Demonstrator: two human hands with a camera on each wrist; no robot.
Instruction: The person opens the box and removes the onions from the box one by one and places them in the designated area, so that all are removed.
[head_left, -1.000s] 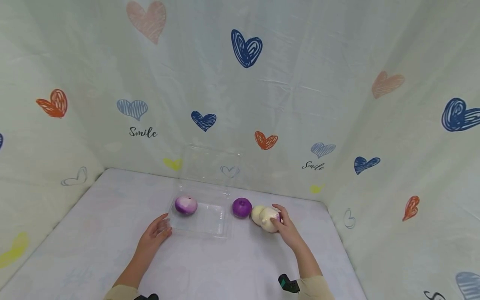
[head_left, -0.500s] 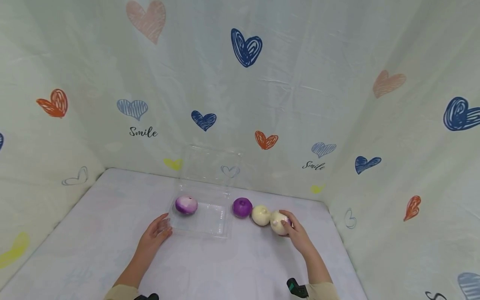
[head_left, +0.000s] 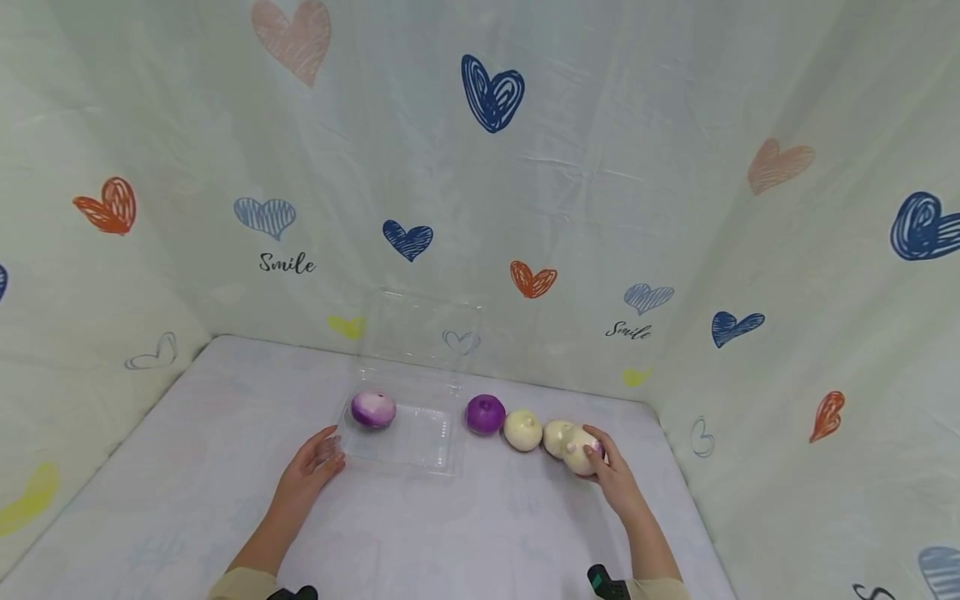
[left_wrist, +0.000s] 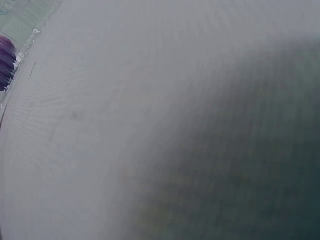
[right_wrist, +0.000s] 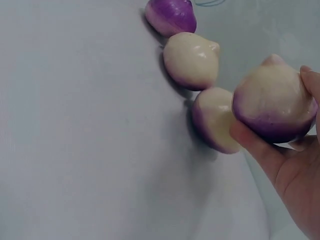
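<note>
My right hand [head_left: 617, 482] holds a glossy purple-and-white onion [head_left: 580, 452], raised off the table in the right wrist view, fingers and thumb around its sides. Behind it, partly covered in the head view, sits another pale onion [head_left: 555, 437]. Leftward along the row come a cream onion [head_left: 522, 430] and a deep purple one [head_left: 485, 415]. With thumb and curled fingers, my left hand [head_left: 309, 469] grips the near left corner of a clear plastic box [head_left: 427, 442]. One purple-and-white onion [head_left: 372, 410] lies in the box's left half. The left wrist view is mostly blurred and hides that hand's fingers.
The box's transparent lid [head_left: 420, 329] stands raised at the back, against the curtain. A pale cloth covers the table [head_left: 450, 542]. Curtains [head_left: 585, 208] printed with hearts enclose its back and sides.
My right hand has moved to the right along the row with its onion, uncovering first the cream onion and then part of the one beside it. The left hand stays at the box.
</note>
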